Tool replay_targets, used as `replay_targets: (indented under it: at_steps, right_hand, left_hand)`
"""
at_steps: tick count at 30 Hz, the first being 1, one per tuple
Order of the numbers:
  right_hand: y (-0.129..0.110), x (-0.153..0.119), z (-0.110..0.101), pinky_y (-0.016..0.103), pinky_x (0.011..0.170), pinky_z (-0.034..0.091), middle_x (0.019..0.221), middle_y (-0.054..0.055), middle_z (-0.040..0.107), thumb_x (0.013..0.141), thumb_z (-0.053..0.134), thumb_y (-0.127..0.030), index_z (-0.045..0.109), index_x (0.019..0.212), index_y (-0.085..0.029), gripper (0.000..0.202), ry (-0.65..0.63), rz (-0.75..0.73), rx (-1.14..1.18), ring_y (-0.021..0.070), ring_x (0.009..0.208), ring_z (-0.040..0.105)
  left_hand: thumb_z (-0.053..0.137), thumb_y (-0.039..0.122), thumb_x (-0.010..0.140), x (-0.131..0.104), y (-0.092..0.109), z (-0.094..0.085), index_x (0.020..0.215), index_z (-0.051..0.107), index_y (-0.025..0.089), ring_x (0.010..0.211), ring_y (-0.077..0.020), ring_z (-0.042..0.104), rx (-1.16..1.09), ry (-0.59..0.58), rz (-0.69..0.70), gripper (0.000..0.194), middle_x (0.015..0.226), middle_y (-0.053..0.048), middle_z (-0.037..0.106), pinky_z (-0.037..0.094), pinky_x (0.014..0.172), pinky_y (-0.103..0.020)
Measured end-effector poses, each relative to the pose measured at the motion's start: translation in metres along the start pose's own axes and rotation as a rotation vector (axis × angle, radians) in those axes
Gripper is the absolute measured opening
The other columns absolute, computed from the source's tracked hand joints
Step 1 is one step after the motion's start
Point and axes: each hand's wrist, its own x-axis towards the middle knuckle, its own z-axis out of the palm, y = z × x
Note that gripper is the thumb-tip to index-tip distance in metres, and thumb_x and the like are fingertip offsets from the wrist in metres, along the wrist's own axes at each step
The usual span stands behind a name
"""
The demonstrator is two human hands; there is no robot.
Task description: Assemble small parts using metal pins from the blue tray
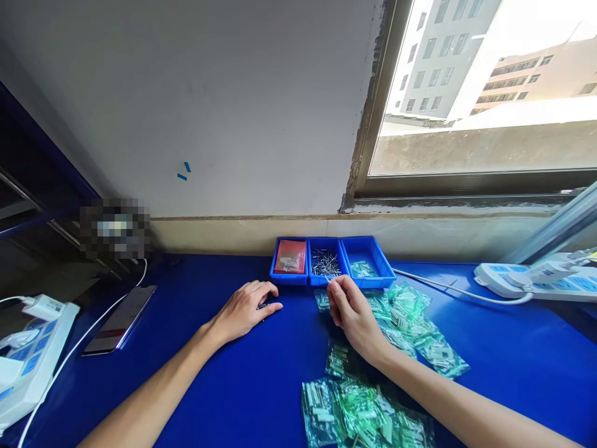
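My left hand (pixel 249 308) rests on the blue tabletop with its fingers curled around several small dark screws (pixel 263 305), partly hidden beneath them. In front of the bins, my right hand (pixel 352 311) pinches a thin, pale, stick-like piece (pixel 327 280) between thumb and forefinger; its exact kind cannot be made out. Just beyond that hand, the middle blue bin (pixel 319 280) contains a heap of loose metal screws (pixel 325 261). Green-tinted plastic packets (pixel 410 317) of small parts lie under and to the right of my right hand. More packets (pixel 364 410) are piled nearer to me.
The left bin holds a red packet (pixel 290 256), the right bin a green packet (pixel 364 269). A phone (pixel 120 320) and a power strip (pixel 32 354) lie at left. Another power strip (pixel 550 277), with a white cable (pixel 459 290), is at right. Wall and window stand behind.
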Motion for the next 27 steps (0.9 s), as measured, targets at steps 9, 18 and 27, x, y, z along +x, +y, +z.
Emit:
replay_targets:
  at_steps: [9, 18, 27]
  right_hand:
    - [0.003, -0.004, -0.002, 0.024, 0.048, 0.036, 0.067, -0.007, 0.042, 0.103, 0.053, -0.059, 0.051, 0.095, -0.026, 0.034, -0.066, -0.024, -0.148, 0.0123, 0.053, 0.043]
    - [0.004, 0.005, -0.004, 0.024, 0.042, 0.029, 0.066, -0.006, 0.040, 0.097, 0.057, -0.069, 0.048, 0.077, -0.023, 0.052, -0.032, 0.080, 0.013, 0.0091, 0.049, 0.039]
    - [-0.003, 0.006, -0.002, 0.022, 0.044, 0.031, 0.076, -0.003, 0.057, 0.091, 0.072, -0.061, 0.058, 0.090, -0.021, 0.042, -0.119, 0.089, 0.046, 0.0074, 0.051, 0.044]
  left_hand:
    - [0.059, 0.050, 0.103, 0.001, 0.000, 0.001, 0.105, 0.064, 0.023, 0.077, -0.0168, 0.055, 0.001, 0.011, 0.002, 0.028, 0.081, 0.002, 0.057, 0.041, 0.076, -0.030]
    - [0.057, 0.048, 0.105, 0.000, 0.005, -0.002, 0.107, 0.066, 0.023, 0.077, -0.0157, 0.057, -0.004, 0.007, 0.014, 0.027, 0.086, 0.001, 0.060, 0.041, 0.072, -0.028]
    - [0.053, 0.051, 0.106, 0.000, 0.005, -0.001, 0.109, 0.065, 0.023, 0.078, -0.0159, 0.058, 0.005, 0.011, 0.032, 0.031, 0.089, 0.001, 0.063, 0.042, 0.073, -0.028]
